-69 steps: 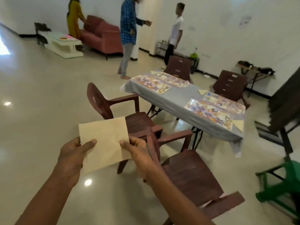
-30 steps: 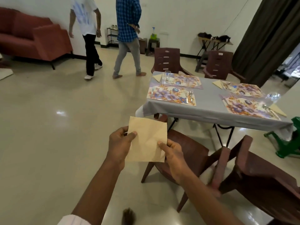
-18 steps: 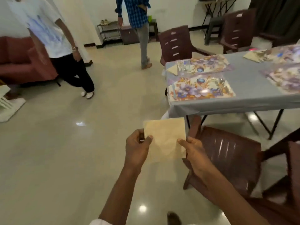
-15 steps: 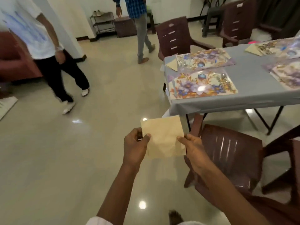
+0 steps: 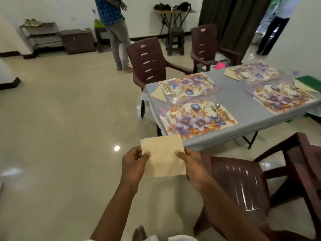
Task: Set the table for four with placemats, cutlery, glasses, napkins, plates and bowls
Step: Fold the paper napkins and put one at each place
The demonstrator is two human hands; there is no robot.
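Note:
I hold a square cream napkin (image 5: 164,156) in front of me, just short of the table's near left corner. My left hand (image 5: 133,162) pinches its left edge and my right hand (image 5: 192,164) pinches its right edge. The grey-clothed table (image 5: 243,108) carries several floral placemats; the nearest placemat (image 5: 196,118) has cutlery (image 5: 218,107) on its right side. A folded napkin (image 5: 159,93) lies beside the far left placemat (image 5: 188,85). Another napkin (image 5: 230,73) lies by the far right placemat (image 5: 255,71).
A brown plastic chair (image 5: 239,185) stands right of my hands at the table's near side, another chair (image 5: 305,164) beyond it. Two chairs, one (image 5: 149,61) and the other (image 5: 206,44), stand across the table. A person in a blue checked shirt (image 5: 116,32) stands on the open floor behind.
I have walked closer to the table's left end, still holding the napkin with both hands. The person in the white shirt has left the view.

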